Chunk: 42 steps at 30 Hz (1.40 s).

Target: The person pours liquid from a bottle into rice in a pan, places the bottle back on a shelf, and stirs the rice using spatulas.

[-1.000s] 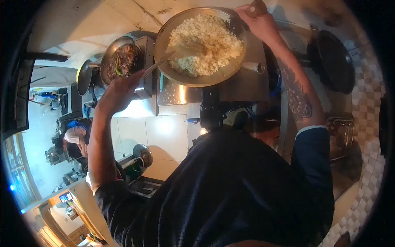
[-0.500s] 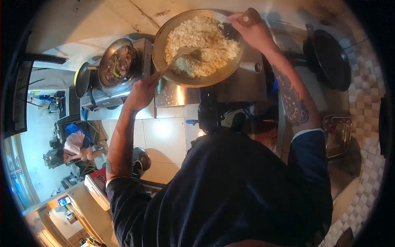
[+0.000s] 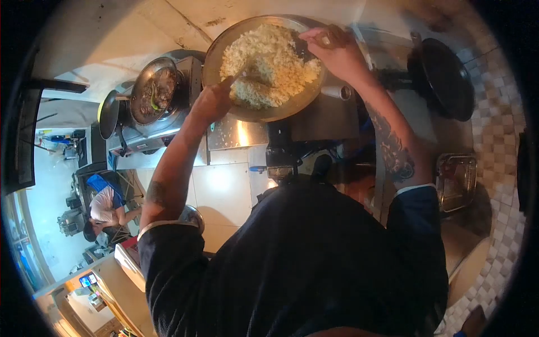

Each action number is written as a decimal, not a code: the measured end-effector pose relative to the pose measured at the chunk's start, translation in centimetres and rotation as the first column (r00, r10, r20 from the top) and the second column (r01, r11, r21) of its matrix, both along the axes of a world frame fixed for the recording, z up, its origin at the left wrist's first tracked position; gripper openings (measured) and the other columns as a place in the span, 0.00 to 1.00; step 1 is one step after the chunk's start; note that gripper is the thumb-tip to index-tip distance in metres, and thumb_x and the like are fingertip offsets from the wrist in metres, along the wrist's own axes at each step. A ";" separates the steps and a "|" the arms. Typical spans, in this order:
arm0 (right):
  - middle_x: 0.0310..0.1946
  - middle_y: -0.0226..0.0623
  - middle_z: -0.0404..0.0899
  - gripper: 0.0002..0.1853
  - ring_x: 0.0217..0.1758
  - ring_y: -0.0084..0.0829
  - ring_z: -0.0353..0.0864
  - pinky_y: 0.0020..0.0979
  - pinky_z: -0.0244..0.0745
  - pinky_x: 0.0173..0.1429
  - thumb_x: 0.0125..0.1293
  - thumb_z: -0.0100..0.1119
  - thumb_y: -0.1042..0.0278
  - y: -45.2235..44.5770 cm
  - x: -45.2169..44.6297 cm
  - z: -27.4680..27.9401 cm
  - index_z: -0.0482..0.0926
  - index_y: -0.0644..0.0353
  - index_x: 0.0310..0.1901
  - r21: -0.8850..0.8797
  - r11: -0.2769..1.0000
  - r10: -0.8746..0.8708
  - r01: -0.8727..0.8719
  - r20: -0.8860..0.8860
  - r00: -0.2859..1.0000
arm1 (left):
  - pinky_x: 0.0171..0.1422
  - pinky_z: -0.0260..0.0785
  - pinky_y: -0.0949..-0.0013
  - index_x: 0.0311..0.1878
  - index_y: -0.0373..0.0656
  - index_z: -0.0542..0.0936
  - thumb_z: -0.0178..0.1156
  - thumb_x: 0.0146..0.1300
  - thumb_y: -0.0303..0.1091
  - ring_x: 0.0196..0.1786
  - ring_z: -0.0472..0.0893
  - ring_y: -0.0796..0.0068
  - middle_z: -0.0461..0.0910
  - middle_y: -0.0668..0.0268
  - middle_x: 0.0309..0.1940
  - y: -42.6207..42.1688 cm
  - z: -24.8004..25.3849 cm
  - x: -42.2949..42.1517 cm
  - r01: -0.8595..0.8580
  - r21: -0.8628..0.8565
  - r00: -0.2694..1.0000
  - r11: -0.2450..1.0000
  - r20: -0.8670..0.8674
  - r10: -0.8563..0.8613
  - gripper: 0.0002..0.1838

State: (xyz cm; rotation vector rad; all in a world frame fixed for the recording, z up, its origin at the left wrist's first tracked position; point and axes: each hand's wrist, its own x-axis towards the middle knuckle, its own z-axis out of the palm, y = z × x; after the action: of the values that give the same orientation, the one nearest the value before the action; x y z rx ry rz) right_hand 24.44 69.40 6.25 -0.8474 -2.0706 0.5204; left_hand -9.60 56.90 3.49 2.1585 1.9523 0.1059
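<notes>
A wide wok (image 3: pixel 269 117) on the stove holds a heap of pale rice (image 3: pixel 275 50). My left hand (image 3: pixel 212 104) is closed round the handle of a wooden spatula (image 3: pixel 240 74), whose head is sunk in the rice. At the wok's far right rim, my right hand (image 3: pixel 337 56) grips a wooden-handled spatula (image 3: pixel 332 37). A dark flat blade, seemingly that tool's, dips into the rice's right edge. The wok's hollow metal handle (image 3: pixel 339 92) sticks out below my right wrist, untouched.
A smaller pan (image 3: pixel 147 115) of dark food with a green pepper stands on the left burner, beside a black pan (image 3: pixel 109 115). Another dark pan (image 3: pixel 446 78) lies at right, above a glass dish (image 3: pixel 456 182). A seated person (image 3: pixel 106 208) is at far left.
My left hand has pushed forward and right, driving the wooden spatula's head down into the rice. My right hand has shifted slightly left and down with its spatula.
</notes>
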 end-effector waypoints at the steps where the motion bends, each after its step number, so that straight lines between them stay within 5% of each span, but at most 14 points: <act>1: 0.45 0.36 0.89 0.10 0.50 0.34 0.87 0.35 0.80 0.56 0.70 0.62 0.67 0.0 0.2 -0.5 0.87 0.56 0.50 0.008 1.000 -0.012 0.012 0.036 0.999 | 0.54 0.80 0.47 0.72 0.45 0.74 0.49 0.71 0.27 0.50 0.86 0.41 0.83 0.38 0.47 -0.5 0.1 0.0 0.020 0.017 1.000 1.000 0.009 -0.020 0.26; 4: 0.44 0.38 0.89 0.11 0.49 0.35 0.87 0.36 0.80 0.56 0.70 0.61 0.67 -0.2 1.1 -0.6 0.87 0.56 0.49 -0.070 0.997 -0.017 0.020 0.054 0.998 | 0.45 0.81 0.48 0.68 0.45 0.76 0.51 0.67 0.26 0.38 0.87 0.45 0.85 0.45 0.35 -2.4 4.5 -3.5 0.221 0.138 0.975 0.965 -0.035 -0.218 0.26; 8: 0.43 0.37 0.89 0.10 0.48 0.35 0.87 0.36 0.80 0.55 0.70 0.62 0.67 -0.9 2.0 0.0 0.88 0.55 0.49 -0.076 0.996 -0.048 0.046 -0.023 0.999 | 0.47 0.81 0.51 0.69 0.42 0.76 0.54 0.68 0.29 0.38 0.88 0.47 0.85 0.45 0.35 -6.6 12.4 -3.9 0.017 -0.090 0.997 0.996 -0.077 -0.024 0.25; 12: 0.43 0.37 0.88 0.09 0.47 0.36 0.87 0.36 0.80 0.54 0.70 0.64 0.67 0.7 1.9 0.0 0.88 0.55 0.48 0.061 0.996 -0.065 0.068 -0.048 0.997 | 0.52 0.78 0.50 0.70 0.41 0.76 0.54 0.71 0.27 0.47 0.87 0.41 0.84 0.40 0.48 -8.0 10.0 -4.8 0.074 -0.139 0.997 0.988 0.004 -0.075 0.24; 16: 0.43 0.38 0.88 0.08 0.46 0.37 0.86 0.37 0.79 0.53 0.70 0.65 0.66 1.1 0.8 0.8 0.88 0.55 0.47 0.041 0.999 -0.018 0.016 0.055 0.998 | 0.50 0.79 0.49 0.68 0.38 0.77 0.53 0.69 0.25 0.43 0.86 0.40 0.84 0.40 0.43 -7.0 5.4 -2.6 -0.001 -0.039 0.999 0.999 0.049 0.003 0.24; 19: 0.43 0.40 0.88 0.09 0.47 0.39 0.87 0.37 0.79 0.53 0.70 0.64 0.65 2.5 1.0 2.2 0.87 0.54 0.48 0.032 0.999 0.021 -0.024 0.079 0.997 | 0.44 0.79 0.47 0.56 0.39 0.78 0.56 0.64 0.26 0.41 0.87 0.44 0.85 0.47 0.38 -6.8 9.6 -4.6 0.214 -0.040 0.940 0.976 -0.264 -0.217 0.17; 26: 0.43 0.41 0.88 0.14 0.48 0.41 0.88 0.37 0.80 0.54 0.69 0.64 0.56 2.1 0.6 8.2 0.86 0.54 0.50 -0.119 0.992 0.063 -0.036 0.227 0.972 | 0.55 0.79 0.48 0.46 0.38 0.84 0.56 0.64 0.29 0.52 0.87 0.49 0.86 0.46 0.45 0.8 16.3 -5.7 -0.069 -0.177 0.839 0.982 -0.542 -0.039 0.12; 30: 0.43 0.41 0.89 0.18 0.49 0.43 0.88 0.38 0.80 0.55 0.69 0.64 0.50 1.6 0.5 8.3 0.86 0.53 0.50 -0.208 0.977 0.010 0.041 0.235 0.972 | 0.50 0.82 0.52 0.40 0.35 0.87 0.57 0.64 0.29 0.42 0.88 0.51 0.87 0.47 0.39 5.8 13.9 -8.0 -0.003 -0.200 0.715 0.980 -0.685 -0.138 0.11; 32: 0.43 0.41 0.89 0.19 0.50 0.44 0.88 0.38 0.80 0.55 0.69 0.63 0.48 2.4 0.7 6.3 0.86 0.53 0.50 -0.222 0.968 -0.065 0.119 0.238 0.969 | 0.51 0.81 0.52 0.40 0.39 0.89 0.58 0.64 0.30 0.42 0.88 0.51 0.88 0.50 0.40 6.6 14.9 -4.9 -0.217 -0.322 0.706 0.921 -0.703 -0.080 0.11; 35: 0.43 0.41 0.89 0.20 0.49 0.45 0.88 0.39 0.80 0.55 0.68 0.64 0.47 4.0 -0.5 0.0 0.86 0.54 0.49 -0.168 0.932 -0.275 0.322 0.250 0.928 | 0.53 0.81 0.51 0.45 0.46 0.90 0.59 0.66 0.35 0.43 0.89 0.54 0.89 0.55 0.41 7.4 9.6 -7.4 0.192 -0.419 0.690 0.888 -0.585 -0.425 0.12; 36: 0.39 0.40 0.88 0.17 0.44 0.39 0.89 0.37 0.81 0.50 0.69 0.65 0.48 3.2 -1.1 -0.9 0.88 0.53 0.47 -0.233 0.902 -0.322 0.362 0.194 0.927 | 0.54 0.81 0.52 0.45 0.48 0.90 0.59 0.67 0.36 0.45 0.88 0.55 0.89 0.57 0.42 7.7 6.3 -8.2 0.278 -0.395 0.695 0.875 -0.546 -0.468 0.12; 38: 0.28 0.44 0.85 0.17 0.34 0.48 0.88 0.43 0.80 0.37 0.70 0.64 0.48 3.7 -1.5 -3.9 0.86 0.55 0.41 -0.251 0.938 -0.255 0.241 -0.026 0.967 | 0.55 0.80 0.54 0.45 0.50 0.90 0.60 0.68 0.38 0.49 0.87 0.57 0.89 0.59 0.44 7.2 0.9 -8.3 0.303 -0.263 0.814 0.916 -0.429 -0.392 0.11; 40: 0.29 0.34 0.84 0.12 0.33 0.28 0.83 0.32 0.78 0.39 0.71 0.65 0.55 3.2 -2.2 -3.4 0.88 0.52 0.46 -0.266 0.952 -0.200 0.149 -0.174 0.964 | 0.56 0.80 0.55 0.47 0.50 0.90 0.60 0.69 0.40 0.51 0.87 0.57 0.88 0.58 0.45 5.7 -1.8 -6.5 0.123 -0.070 0.970 0.990 -0.204 -0.135 0.12; 42: 0.30 0.28 0.84 0.10 0.33 0.18 0.81 0.27 0.77 0.39 0.72 0.65 0.59 1.9 -3.0 -1.9 0.89 0.52 0.49 -0.292 0.953 -0.157 0.083 -0.240 0.958 | 0.56 0.80 0.54 0.47 0.48 0.89 0.59 0.69 0.40 0.52 0.86 0.56 0.88 0.57 0.44 5.9 -1.0 -7.6 0.282 -0.036 0.931 0.959 -0.233 -0.282 0.12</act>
State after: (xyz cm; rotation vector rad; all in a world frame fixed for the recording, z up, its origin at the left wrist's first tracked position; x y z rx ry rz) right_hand 21.46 71.29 4.37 -1.0041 -1.7162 0.8243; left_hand -17.24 62.76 2.45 2.5231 1.7238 -0.2121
